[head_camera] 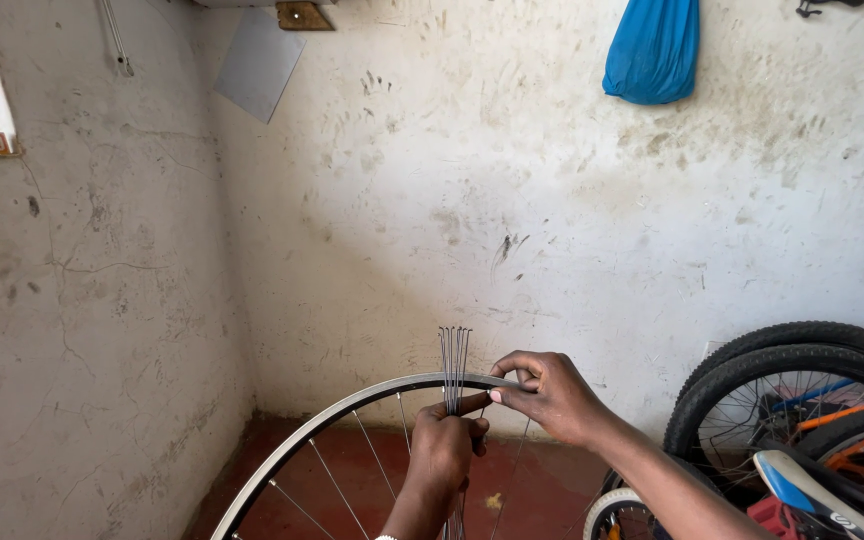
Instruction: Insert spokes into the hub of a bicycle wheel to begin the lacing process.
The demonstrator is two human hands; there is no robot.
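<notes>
Left hand (pixel 442 450) clenches thin, springy spokes (pixel 454 365) mid-length; right hand (pixel 550 395) pinches the light, stiff rim (pixel 352 400) at 12 o'clock.

Left hand (pixel 442 450) fisted upright, right hand (pixel 550 395) beside it, fingers (pixel 508 394) pinched, both forearms raised

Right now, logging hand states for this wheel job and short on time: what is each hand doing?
Left hand: closed around a bundle of spokes, held upright.
Right hand: fingers pinched at the wheel rim, by the spokes.
</notes>
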